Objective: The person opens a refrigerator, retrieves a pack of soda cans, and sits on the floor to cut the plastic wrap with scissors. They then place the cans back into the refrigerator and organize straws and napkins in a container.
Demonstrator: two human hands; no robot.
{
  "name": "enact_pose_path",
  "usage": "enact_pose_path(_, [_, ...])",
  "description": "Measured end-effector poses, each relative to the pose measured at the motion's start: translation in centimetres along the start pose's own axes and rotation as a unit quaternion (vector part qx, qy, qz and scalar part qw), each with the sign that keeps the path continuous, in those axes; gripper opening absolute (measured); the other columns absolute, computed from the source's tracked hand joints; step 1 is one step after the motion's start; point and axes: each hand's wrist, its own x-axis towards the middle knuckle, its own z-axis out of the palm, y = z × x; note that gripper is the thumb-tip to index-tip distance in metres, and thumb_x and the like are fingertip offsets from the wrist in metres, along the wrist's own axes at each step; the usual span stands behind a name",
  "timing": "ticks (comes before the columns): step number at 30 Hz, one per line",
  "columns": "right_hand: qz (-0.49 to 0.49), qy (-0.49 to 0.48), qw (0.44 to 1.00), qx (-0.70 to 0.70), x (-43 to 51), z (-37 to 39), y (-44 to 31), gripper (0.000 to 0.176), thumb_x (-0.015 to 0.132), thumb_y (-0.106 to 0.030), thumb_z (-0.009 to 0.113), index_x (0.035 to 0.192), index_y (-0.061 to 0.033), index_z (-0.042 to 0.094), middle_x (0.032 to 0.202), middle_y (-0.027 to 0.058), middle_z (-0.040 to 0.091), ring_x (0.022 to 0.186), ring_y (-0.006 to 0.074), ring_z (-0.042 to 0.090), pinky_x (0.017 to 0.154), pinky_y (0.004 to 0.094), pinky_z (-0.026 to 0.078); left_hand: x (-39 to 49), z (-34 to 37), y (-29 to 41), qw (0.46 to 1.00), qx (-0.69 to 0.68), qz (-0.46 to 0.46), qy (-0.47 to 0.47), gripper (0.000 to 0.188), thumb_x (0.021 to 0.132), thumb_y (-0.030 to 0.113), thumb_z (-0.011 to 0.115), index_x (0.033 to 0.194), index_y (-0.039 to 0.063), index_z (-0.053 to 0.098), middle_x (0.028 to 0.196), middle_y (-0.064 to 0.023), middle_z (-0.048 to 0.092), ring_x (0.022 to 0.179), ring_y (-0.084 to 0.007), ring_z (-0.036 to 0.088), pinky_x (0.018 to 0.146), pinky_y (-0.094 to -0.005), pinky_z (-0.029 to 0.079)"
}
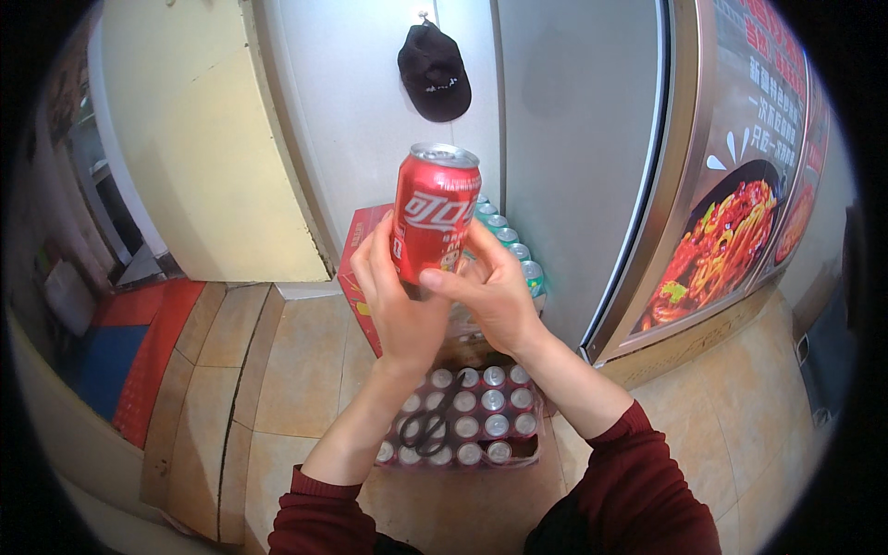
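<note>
A red Coca-Cola can [436,215] is held upright between my two hands in front of me, its silver top facing up. My left hand [402,298] wraps its left side and lower part. My right hand [496,291] grips the right side, with the thumb across the can's lower front. Below my wrists, a shrink-wrapped tray of cans [468,454] sits on the floor, one front-right slot vacant. Black-handled scissors [427,430] lie across the can tops.
Behind my hands stand green cans [531,274] and a red cardboard box [355,291]. A black cap [436,73] hangs on the white wall. A grey door panel [576,152] and a food poster [728,229] are on the right. Tiled steps [215,361] lie on the left.
</note>
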Motion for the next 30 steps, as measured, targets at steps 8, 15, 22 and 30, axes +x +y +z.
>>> enact_pose_path(8, [-0.073, 0.033, 0.990, -0.117, 0.2, -0.3, 1.3, 0.078, 0.085, 0.003, 0.077, 0.152, 0.0023, 0.037, 0.139, 0.0096, 0.057, 0.126, 0.0170, 0.057, 0.109, 0.0348, 0.046, -0.3, 0.1, -0.4, 0.999, -0.020, -0.026, -0.035, 0.078, 0.081, 0.013, 0.082, 0.144, -0.006, 0.040, 0.129, -0.0215, 0.053, 0.123, -0.0389, 0.051, 0.101, -0.0480, 0.045])
enact_pose_path(15, [-0.055, 0.056, 0.973, -0.216, 0.3, -0.9, 1.3, 0.083, 0.086, -0.006, 0.080, 0.155, 0.0032, 0.035, 0.139, 0.0097, 0.057, 0.123, 0.0150, 0.059, 0.104, 0.0310, 0.049, -0.4, 0.3, 0.1, 0.997, -0.017, -0.053, -0.050, 0.086, 0.071, 0.016, 0.092, 0.141, -0.003, 0.046, 0.123, -0.0168, 0.056, 0.112, -0.0342, 0.058, 0.093, -0.0438, 0.050])
enact_pose_path(22, [-0.024, 0.059, 0.986, -0.153, 0.2, -0.9, 1.2, 0.079, 0.086, -0.006, 0.080, 0.151, 0.0024, 0.037, 0.138, 0.0109, 0.055, 0.124, 0.0169, 0.059, 0.104, 0.0318, 0.049, -0.2, 0.3, 0.0, 0.997, -0.025, -0.059, -0.053, 0.076, 0.073, 0.016, 0.091, 0.137, 0.001, 0.051, 0.118, -0.0133, 0.057, 0.109, -0.0321, 0.060, 0.089, -0.0434, 0.050])
enact_pose_path(30, [-0.018, 0.049, 0.987, -0.150, 0.4, -1.7, 1.9, 0.086, 0.080, -0.016, 0.087, 0.146, 0.0051, 0.037, 0.136, 0.0172, 0.051, 0.118, 0.0211, 0.060, 0.098, 0.0335, 0.053, 0.3, -0.1, 0.7, 0.983, -0.069, -0.152, -0.080, 0.067, 0.074, 0.016, 0.091, 0.130, 0.004, 0.056, 0.116, -0.0100, 0.057, 0.107, -0.0279, 0.060, 0.091, -0.0411, 0.050])
